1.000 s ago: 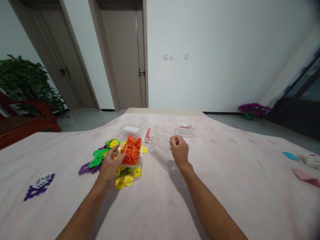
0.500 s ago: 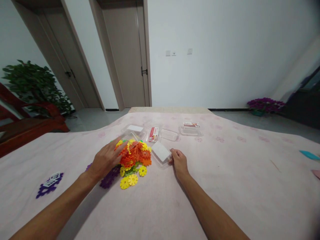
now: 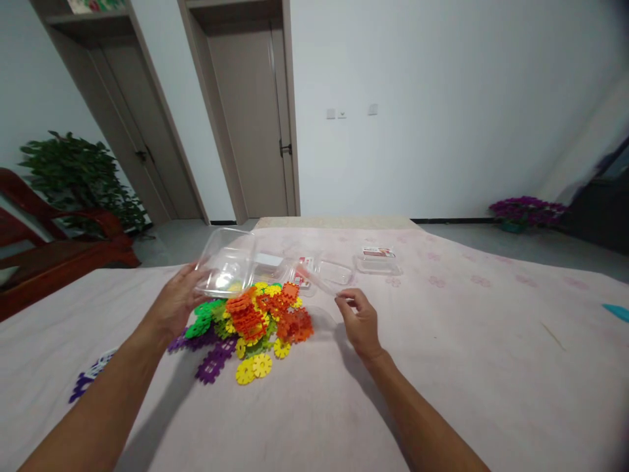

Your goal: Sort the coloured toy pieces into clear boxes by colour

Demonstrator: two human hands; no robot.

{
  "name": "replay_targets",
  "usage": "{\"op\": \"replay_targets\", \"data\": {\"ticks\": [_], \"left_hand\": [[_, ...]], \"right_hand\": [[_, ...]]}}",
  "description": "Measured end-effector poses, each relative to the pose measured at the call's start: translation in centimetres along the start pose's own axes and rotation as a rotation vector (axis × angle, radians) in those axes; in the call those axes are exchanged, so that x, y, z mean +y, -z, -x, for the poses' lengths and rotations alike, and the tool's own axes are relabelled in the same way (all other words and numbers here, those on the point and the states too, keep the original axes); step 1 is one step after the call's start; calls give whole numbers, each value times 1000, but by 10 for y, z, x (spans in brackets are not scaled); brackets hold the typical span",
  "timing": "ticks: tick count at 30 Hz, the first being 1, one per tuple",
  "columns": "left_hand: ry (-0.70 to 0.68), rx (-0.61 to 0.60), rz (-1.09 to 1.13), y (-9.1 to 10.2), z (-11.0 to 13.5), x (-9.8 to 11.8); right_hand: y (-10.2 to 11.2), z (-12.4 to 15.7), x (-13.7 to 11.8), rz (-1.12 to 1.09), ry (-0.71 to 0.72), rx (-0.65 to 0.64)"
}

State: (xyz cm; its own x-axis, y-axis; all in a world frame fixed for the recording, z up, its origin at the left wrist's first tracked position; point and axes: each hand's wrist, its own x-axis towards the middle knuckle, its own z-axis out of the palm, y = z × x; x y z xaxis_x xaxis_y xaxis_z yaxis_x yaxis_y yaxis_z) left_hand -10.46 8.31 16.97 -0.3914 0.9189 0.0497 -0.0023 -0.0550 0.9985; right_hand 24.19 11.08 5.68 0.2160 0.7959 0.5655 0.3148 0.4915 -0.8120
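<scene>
My left hand grips a clear plastic box by its left side, lifted and tilted over a heap of toy pieces. My right hand pinches the near end of a thin clear plastic lid, raised and seen nearly edge-on. Whether box and lid are joined I cannot tell. Beneath them lie orange gear-edged pieces, green pieces, purple pieces and yellow notched discs.
Several clear plastic containers lie behind the heap, one with a printed label at the right. A purple-and-white piece sits left, partly behind my left forearm. A thin stick and a blue piece are on the pink cloth at right.
The box has come up off the heap in my left hand, exposing more orange and green pieces. My right hand has raised the lid from the cloth and turned it edge-on.
</scene>
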Motion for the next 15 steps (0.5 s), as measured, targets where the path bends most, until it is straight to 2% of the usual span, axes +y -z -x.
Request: {"op": "replay_targets", "data": {"ticks": [2, 5, 10, 15], "left_hand": [[204, -184, 101, -5, 0, 0], [376, -303, 155, -18, 5, -11], [565, -449, 232, -43, 16, -42], [666, -574, 336, -52, 25, -63]], "right_hand": [[6, -13, -18, 4, 235, -21], [12, -26, -41, 14, 475, -125], [21, -28, -47, 74, 673, -410], [35, -22, -45, 176, 779, -543]]}}
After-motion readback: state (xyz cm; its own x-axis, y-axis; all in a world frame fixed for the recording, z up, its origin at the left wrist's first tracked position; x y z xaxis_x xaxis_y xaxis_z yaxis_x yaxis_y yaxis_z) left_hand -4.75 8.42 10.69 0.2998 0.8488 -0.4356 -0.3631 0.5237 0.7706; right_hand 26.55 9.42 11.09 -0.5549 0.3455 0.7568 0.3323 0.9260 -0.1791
